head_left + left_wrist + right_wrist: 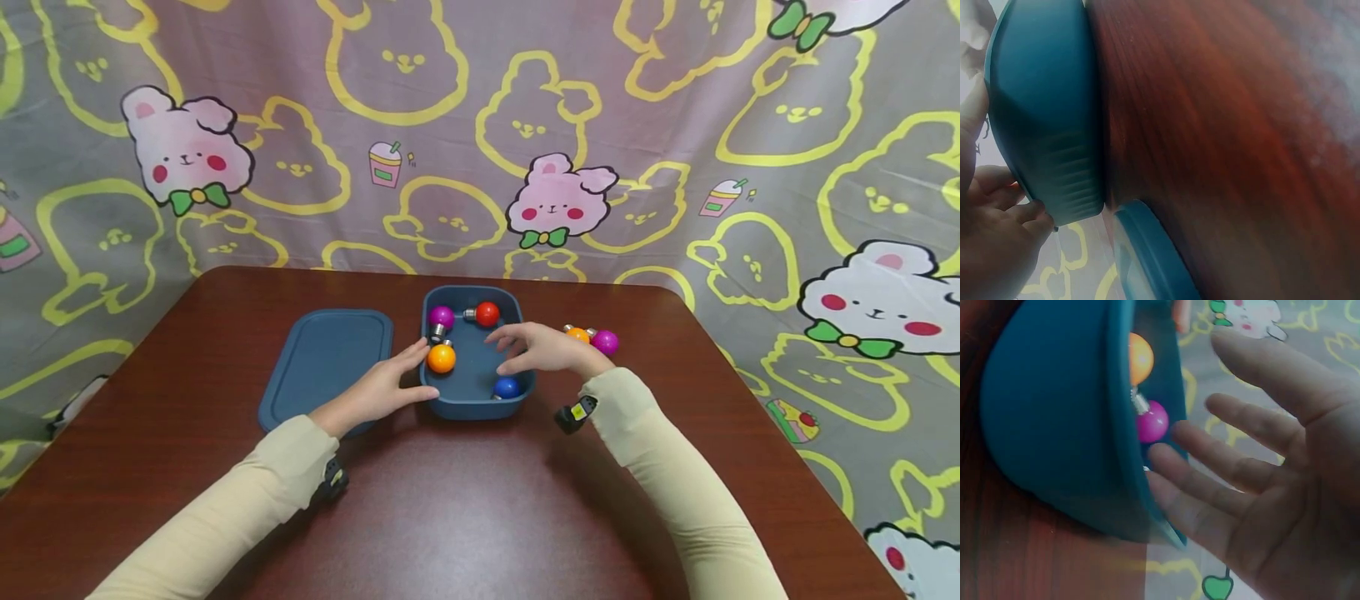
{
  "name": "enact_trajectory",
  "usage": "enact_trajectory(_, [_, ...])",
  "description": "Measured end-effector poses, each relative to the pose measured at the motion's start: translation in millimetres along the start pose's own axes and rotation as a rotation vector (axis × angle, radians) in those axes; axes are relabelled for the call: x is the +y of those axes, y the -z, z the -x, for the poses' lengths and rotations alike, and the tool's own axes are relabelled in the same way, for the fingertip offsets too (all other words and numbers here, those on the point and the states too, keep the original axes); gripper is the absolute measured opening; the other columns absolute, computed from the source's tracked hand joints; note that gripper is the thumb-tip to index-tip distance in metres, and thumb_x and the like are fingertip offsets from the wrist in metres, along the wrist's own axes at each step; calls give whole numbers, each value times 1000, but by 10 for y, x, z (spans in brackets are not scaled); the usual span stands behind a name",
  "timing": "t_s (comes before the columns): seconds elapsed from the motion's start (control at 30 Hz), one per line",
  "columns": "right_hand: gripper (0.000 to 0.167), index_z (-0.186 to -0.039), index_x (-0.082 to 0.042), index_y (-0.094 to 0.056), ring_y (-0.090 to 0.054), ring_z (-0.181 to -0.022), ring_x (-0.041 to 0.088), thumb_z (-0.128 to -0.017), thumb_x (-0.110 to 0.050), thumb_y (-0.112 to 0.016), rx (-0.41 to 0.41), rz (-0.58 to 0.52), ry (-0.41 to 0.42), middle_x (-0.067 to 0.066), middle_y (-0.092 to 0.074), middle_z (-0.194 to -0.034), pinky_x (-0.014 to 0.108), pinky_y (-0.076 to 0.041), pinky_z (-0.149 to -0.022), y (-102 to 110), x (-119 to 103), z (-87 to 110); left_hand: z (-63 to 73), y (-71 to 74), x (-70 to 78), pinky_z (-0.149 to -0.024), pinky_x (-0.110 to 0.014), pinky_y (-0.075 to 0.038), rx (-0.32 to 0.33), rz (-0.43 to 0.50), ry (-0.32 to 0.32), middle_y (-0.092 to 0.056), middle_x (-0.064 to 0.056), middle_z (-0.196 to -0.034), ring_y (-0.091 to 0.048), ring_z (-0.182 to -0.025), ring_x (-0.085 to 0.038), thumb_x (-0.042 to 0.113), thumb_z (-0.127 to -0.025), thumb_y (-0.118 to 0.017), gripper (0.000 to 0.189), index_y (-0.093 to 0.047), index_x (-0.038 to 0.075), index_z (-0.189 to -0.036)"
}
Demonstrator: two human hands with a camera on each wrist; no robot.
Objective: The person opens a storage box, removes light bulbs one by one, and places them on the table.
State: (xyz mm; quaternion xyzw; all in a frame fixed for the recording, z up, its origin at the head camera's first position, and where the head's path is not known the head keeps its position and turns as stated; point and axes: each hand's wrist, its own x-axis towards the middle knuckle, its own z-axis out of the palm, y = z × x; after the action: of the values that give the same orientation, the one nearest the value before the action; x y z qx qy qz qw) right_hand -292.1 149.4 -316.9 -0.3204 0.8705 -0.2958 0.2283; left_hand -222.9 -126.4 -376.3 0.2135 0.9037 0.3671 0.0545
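We see the blue box [474, 411] on the table [480, 508], right of the lid [330, 358]. It holds a purple bulb [442, 317], a red bulb [488, 314], an orange bulb [441, 358] and, nearest, a blue bulb [507, 387], which is hardly visible at its base. The left hand [382, 390] touches the box at left, fingers spread; the right hand [546, 347] hangs above, fingers loosely spread, partly hiding a second orange bulb [577, 333].
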Motion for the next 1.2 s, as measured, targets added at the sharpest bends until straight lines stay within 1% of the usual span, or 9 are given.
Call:
enact_trajectory(0.13, [53, -132, -11, -50, -51, -106, 25, -84, -24, -69, -83, 82, -59, 15, -53, -122, 37, -46, -84, -76, -68, -67, 3, 5, 3, -102, -53, -23, -2, 1, 5, -17, -11, -151, -20, -134, -31, 34, -85, -66, 77, -28, 1, -143])
enact_trajectory(0.27, [53, -132, -14, -51, -50, -103, 22, -83, -25, -70, -149, 128, -99, 10, -54, -120, 36, -45, -83, -146, -119, -117, 6, 13, 8, -102, -53, -23, -1, 0, 4, -17, -12, -151, -20, -134, -32, 35, -85, -66, 78, -28, 1, -143])
enact_trajectory(0.47, [43, -127, -16, -56, -52, -101, 20, -85, -17, -67, -238, 121, -88, 6, -56, -116, 36, -44, -85, -224, -124, -162, 7, 9, 5, -101, -54, -24, 0, 0, 6, -17, -11, -151, -22, -134, -33, 36, -85, -66, 78, -29, 1, -143])
enact_trajectory(0.63, [35, -121, -18, -61, -53, -99, 18, -86, -12, -64, -269, 141, -102, 0, -58, -111, 34, -43, -86, -284, -110, -202, 4, 10, -3, -102, -53, -23, -5, -1, 7, -17, -11, -151, -21, -134, -32, 38, -84, -66, 79, -28, 2, -144])
enact_trajectory(0.77, [29, -115, -17, -63, -53, -95, 17, -86, -12, -65, -253, 144, -116, -2, -61, -105, 34, -44, -84, -303, -99, -224, 2, 8, 3, -102, -53, -23, -2, 4, 11, -17, -10, -151, -21, -134, -31, 37, -85, -66, 78, -29, 2, -144])
enact_trajectory(0.87, [25, -110, -18, -65, -54, -92, 16, -85, -15, -67, -219, 139, -108, -4, -62, -100, 32, -45, -82, -295, -95, -212, 3, 5, 5, -102, -53, -23, -1, 2, 7, -17, -12, -151, -21, -134, -32, 35, -85, -66, 77, -29, 1, -143])
enact_trajectory(1.0, [24, -106, -20, -66, -54, -92, 16, -83, -19, -71, -133, 126, -83, -5, -61, -97, 31, -46, -80, -238, -90, -161, 0, 4, 7, -102, -54, -23, -3, 2, -1, -17, -14, -150, -21, -134, -33, 36, -85, -66, 78, -28, 0, -143])
enact_trajectory(1.2, [32, -112, -13, -65, -55, -97, 18, -81, -20, -72, -4, 81, -31, -2, -62, -104, 32, -48, -81, -85, -61, -56, -5, 3, 2, -102, -53, -23, 2, -7, 1, -18, -14, -150, -21, -134, -33, 35, -85, -66, 77, -28, 0, -143])
